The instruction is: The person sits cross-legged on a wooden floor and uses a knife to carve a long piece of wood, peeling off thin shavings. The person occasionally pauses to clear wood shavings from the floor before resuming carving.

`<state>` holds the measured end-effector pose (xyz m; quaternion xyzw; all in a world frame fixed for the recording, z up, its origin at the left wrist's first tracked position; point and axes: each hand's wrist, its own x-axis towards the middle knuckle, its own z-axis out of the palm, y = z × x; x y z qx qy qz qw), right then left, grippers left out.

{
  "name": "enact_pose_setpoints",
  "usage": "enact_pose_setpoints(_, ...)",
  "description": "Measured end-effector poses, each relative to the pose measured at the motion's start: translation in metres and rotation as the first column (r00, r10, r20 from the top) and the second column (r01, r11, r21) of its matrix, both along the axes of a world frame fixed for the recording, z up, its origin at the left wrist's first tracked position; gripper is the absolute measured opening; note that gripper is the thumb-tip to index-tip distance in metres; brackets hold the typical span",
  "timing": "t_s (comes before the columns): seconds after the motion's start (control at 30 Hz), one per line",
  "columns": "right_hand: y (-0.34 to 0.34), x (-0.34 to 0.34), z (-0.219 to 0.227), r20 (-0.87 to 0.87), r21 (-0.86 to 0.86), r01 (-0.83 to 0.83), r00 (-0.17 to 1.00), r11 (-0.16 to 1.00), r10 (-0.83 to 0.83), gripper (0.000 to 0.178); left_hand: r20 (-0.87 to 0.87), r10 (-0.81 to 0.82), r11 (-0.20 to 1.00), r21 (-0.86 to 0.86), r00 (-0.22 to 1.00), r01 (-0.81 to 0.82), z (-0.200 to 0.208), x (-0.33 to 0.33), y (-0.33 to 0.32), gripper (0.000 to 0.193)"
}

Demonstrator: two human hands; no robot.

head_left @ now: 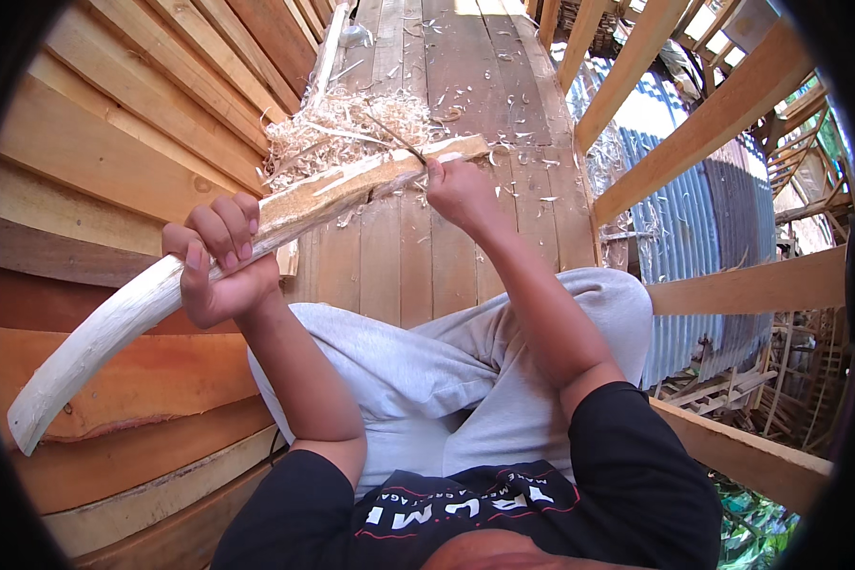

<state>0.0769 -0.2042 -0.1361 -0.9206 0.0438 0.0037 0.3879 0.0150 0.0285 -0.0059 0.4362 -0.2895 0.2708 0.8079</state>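
A long, peeled wooden pole (337,195), pale and curved, slants across in front of me from the lower left to the upper middle. My left hand (220,252) is wrapped around it near its middle, fingers closed. At its far end my right hand (459,193) is closed in a fist, right beside the wood. From that fist a thin, dark knife blade (401,142) points up and left across the pole; its handle is hidden in my fingers. The pole's upper face looks freshly shaved and yellowish, while its near end is whiter.
Curly wood shavings (356,123) are heaped behind the pole on the plank floor (418,256). Boards (114,142) stand stacked along my left. Wooden railing slats (703,123) rise on the right, with a corrugated metal roof (679,237) beyond. My crossed legs (380,370) lie below my arms.
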Motion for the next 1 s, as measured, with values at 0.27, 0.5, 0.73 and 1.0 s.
enact_pose_setpoints(0.27, 0.005, -0.001, 0.004, 0.030, -0.028, 0.020, 0.999, 0.999, -0.020, 0.048, 0.011, -0.018, 1.000, -0.016, 1.000, 0.018, -0.001, 0.002, 0.007, 0.028)
enact_pose_setpoints(0.5, -0.007, 0.009, -0.014, 0.078, -0.053, -0.027, 0.996, 0.998, 0.032, 0.046, 0.035, -0.020, 1.000, 0.018, 0.999, 0.020, -0.003, 0.003, 0.014, 0.026)
enact_pose_setpoints(0.73, -0.019, 0.010, -0.028, -0.004, -0.047, 0.104, 0.995, 0.994, -0.104, 0.048, 0.020, -0.012, 1.000, -0.009, 1.000, 0.012, 0.000, 0.003, 0.008, 0.025)
enact_pose_setpoints(1.0, -0.018, 0.014, -0.027, -0.089, 0.040, 0.026, 0.996, 0.999, -0.023, 0.050, 0.055, -0.033, 0.999, 0.005, 0.998, 0.032, -0.002, 0.004, 0.011, 0.023)
